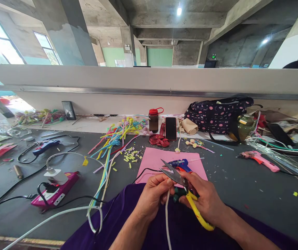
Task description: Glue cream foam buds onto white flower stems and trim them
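Note:
My left hand (154, 196) is closed in a pinch on a white pipe cleaner (167, 222) that hangs down over my purple lap cloth (143, 229). My right hand (203, 198) grips small snips (173, 173) with open metal blades pointing up-left, close to my left fingertips. A yellow pipe cleaner (198, 215) and a dark green piece (178, 192) run through my right palm. Just beyond my hands lies a blue glue gun (180, 164) on a pink sheet (155, 161).
Coloured pipe cleaners (115, 140) and yellow offcuts (130, 156) lie left of the pink sheet. A magenta power strip (57, 191) with cables, another blue glue gun (44, 146), a pink glue gun (258, 159), a phone (171, 128), a red-capped bottle (153, 119) and a dotted bag (216, 116) crowd the grey table.

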Demonstrator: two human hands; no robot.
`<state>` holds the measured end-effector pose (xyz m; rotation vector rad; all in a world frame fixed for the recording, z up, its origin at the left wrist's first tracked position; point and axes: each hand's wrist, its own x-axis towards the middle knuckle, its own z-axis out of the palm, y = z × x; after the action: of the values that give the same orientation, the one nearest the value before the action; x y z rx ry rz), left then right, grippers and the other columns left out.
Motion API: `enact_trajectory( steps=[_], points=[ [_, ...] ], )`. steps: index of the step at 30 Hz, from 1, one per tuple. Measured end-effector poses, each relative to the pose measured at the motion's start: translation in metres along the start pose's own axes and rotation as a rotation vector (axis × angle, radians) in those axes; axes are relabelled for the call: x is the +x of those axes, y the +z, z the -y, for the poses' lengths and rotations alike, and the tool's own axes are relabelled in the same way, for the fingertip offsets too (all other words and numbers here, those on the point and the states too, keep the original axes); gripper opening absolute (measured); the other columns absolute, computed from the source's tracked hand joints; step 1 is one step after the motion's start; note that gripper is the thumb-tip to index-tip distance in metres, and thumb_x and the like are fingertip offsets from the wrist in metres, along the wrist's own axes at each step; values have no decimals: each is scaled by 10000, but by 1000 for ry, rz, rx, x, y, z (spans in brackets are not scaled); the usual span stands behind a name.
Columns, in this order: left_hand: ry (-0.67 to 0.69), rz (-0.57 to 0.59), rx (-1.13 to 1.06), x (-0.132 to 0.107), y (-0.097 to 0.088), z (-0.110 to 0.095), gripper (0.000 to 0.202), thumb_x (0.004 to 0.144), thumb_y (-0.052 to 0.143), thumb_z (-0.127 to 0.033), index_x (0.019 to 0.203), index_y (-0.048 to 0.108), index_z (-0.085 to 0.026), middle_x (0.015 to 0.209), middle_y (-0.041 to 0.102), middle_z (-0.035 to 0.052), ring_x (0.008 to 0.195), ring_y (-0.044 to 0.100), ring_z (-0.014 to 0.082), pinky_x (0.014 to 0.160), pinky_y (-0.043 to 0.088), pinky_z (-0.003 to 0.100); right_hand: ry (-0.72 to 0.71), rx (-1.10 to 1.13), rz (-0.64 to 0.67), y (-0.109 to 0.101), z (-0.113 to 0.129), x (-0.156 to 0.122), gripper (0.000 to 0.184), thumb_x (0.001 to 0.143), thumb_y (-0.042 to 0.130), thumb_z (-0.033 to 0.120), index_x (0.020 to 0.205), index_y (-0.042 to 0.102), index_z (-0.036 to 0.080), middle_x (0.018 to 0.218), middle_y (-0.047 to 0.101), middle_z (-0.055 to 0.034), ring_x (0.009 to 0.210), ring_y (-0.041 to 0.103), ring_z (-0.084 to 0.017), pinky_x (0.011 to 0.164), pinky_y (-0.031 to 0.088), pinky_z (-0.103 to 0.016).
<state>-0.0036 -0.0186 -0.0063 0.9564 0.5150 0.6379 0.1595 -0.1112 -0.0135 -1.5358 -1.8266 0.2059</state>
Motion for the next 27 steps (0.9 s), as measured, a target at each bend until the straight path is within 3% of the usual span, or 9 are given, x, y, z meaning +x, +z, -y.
enact_trajectory(
  steps=[11,21,27],
  points=[
    [44,40,-16,0,-1,3,281,642,727,-383,615,613,-128,510,575,-15,357,367,27,368,216,171,37,-80,10,-1,8,0,617,724,667,273,1274,392,224,1002,507,-65,890,501,-236,781,418,-372],
    [1,54,-57,-2,0,-2,189,729,669,-319,729,648,-131,527,573,-14,349,363,13,351,184,148,158,224,37,-4,-2,1,538,795,584,284,1271,335,278,946,536,-5,756,502,-152,669,433,-264],
    [-10,75,-78,0,-1,1,176,741,660,-300,712,625,-130,556,594,-4,363,395,21,357,207,149,60,195,55,-2,5,3,608,746,632,229,1282,351,291,1089,537,-23,877,527,-175,760,437,-293]
  ],
)
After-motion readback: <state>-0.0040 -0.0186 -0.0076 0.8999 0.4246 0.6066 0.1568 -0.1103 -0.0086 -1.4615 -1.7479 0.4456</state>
